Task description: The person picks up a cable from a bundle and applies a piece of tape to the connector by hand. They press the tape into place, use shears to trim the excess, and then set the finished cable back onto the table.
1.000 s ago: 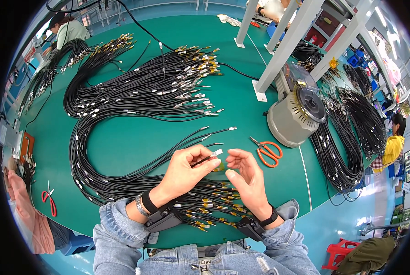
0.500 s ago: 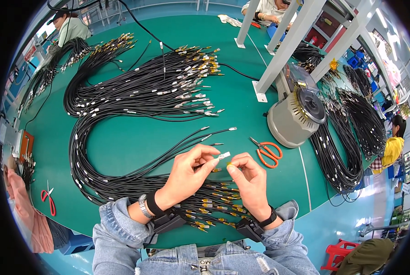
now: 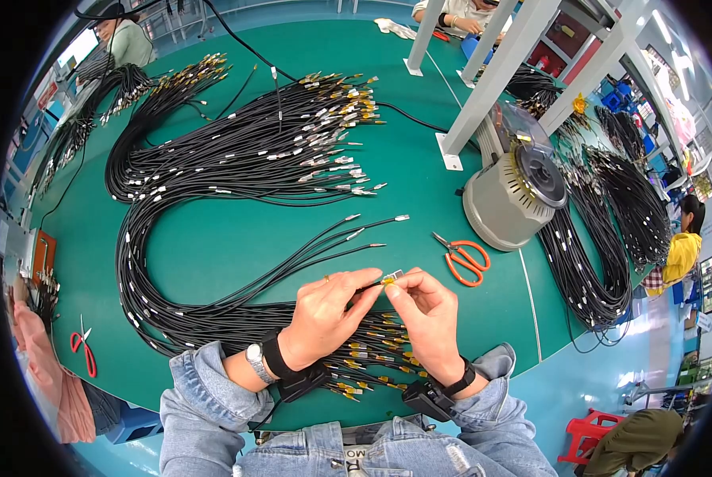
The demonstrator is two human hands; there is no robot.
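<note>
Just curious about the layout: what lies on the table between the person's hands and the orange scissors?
In the head view, only bare green table separates the right hand from the orange scissors; the loose black cables run further left.

- Your left hand (image 3: 324, 316) and right hand (image 3: 427, 318) pinch the cable end (image 3: 389, 278) between them; the fingertips cover most of it, so you cannot tell how its yellow and silver parts sit.
- Your wrists hide part of the cable bundle (image 3: 213, 322) beneath them.
- The person in yellow (image 3: 682, 250) is cut off at the right rim; their hands are out of sight.
- The red scissors (image 3: 83, 350) lie near the blurred left rim.
</note>
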